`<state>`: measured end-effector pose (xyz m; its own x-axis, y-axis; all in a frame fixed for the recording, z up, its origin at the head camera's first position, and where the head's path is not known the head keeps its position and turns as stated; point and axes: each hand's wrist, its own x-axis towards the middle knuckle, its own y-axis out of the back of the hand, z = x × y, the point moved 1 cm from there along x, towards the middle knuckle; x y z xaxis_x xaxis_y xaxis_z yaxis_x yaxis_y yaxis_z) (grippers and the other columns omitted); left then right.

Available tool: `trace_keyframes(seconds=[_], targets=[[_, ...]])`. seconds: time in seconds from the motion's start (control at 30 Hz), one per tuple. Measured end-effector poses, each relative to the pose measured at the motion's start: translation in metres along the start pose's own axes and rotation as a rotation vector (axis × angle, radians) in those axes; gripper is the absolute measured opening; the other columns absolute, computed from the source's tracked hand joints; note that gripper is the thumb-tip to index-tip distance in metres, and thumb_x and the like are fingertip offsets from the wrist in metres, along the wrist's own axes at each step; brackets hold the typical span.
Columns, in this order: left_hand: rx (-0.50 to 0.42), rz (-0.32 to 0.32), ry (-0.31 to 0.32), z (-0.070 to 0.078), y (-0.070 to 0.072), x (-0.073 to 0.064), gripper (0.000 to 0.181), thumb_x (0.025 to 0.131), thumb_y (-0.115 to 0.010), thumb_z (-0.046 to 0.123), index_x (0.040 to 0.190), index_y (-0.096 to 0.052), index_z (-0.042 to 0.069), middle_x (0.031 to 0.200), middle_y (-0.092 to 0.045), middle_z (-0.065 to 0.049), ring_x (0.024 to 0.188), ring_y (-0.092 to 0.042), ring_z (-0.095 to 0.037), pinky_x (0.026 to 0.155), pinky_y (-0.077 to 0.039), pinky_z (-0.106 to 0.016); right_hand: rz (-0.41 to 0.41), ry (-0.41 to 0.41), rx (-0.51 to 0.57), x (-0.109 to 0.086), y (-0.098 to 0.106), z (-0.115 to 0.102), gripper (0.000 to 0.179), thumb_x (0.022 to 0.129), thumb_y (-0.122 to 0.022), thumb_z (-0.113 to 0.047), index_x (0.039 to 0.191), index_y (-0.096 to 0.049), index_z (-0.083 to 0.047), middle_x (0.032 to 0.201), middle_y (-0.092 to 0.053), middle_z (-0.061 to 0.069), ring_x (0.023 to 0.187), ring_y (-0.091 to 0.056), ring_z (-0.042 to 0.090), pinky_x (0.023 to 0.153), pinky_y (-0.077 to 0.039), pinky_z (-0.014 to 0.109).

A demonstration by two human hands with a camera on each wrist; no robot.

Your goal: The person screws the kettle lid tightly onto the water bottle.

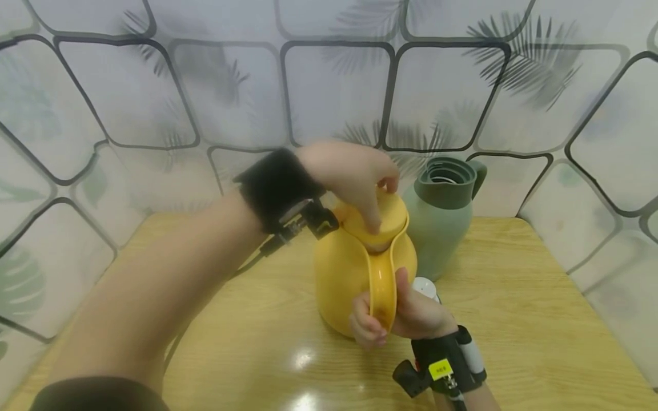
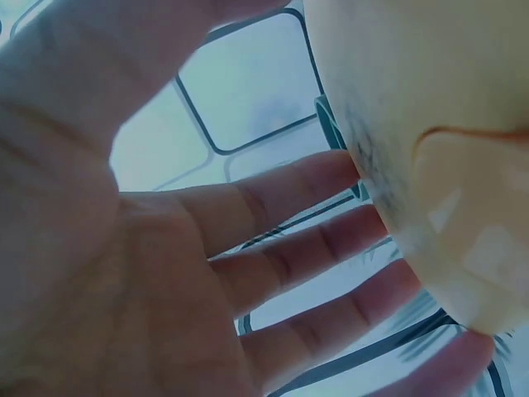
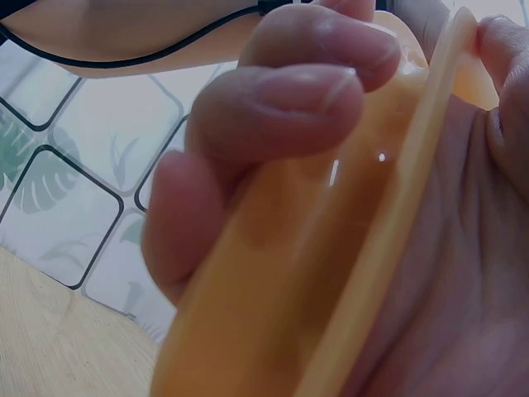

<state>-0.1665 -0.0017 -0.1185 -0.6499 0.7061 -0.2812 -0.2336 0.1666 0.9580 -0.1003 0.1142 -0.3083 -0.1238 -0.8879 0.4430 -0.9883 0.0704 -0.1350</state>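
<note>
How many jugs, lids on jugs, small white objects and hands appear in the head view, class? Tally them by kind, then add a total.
Jugs: 2 (yellow jug, green jug)
Lids on jugs: 1 (yellow lid)
Small white objects: 1 (white round-topped object)
Hands: 2 (left hand, right hand)
Total: 6
</note>
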Motion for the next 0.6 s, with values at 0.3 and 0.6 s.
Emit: trace_keyframes(seconds=[0.3, 0.6], targets=[[-0.008, -0.021, -0.023, -0.0020, 0.0008, -0.0009, 0.059, 0.073, -0.079, 0.035, 0.125, -0.055, 0.022, 0.126, -0.050, 0.009, 0.110, -0.046, -0.009, 0.091, -0.037, -0.030, -0.006, 0.003, 0.005, 0.0006, -0.0003, -0.0002, 0.074, 0.089, -0.009, -0.072, 0.078, -0.033, -0.003, 0.063, -0.031, 0.012, 0.054, -0.032, 0.026, 0.052, -0.031, 0.037], [-0.052, -0.031, -0.097, -0.0078, -0.0002, 0.0016, 0.058, 0.071, -0.080, 0.025, 0.123, -0.055, 0.022, 0.123, -0.050, 0.010, 0.109, -0.045, -0.011, 0.090, -0.037, -0.027, 0.004, -0.003, 0.011, 0.0000, -0.0008, 0.0005, 0.074, 0.088, -0.008, -0.072, 0.078, -0.032, -0.003, 0.064, -0.031, 0.011, 0.054, -0.031, 0.026, 0.052, -0.030, 0.038]])
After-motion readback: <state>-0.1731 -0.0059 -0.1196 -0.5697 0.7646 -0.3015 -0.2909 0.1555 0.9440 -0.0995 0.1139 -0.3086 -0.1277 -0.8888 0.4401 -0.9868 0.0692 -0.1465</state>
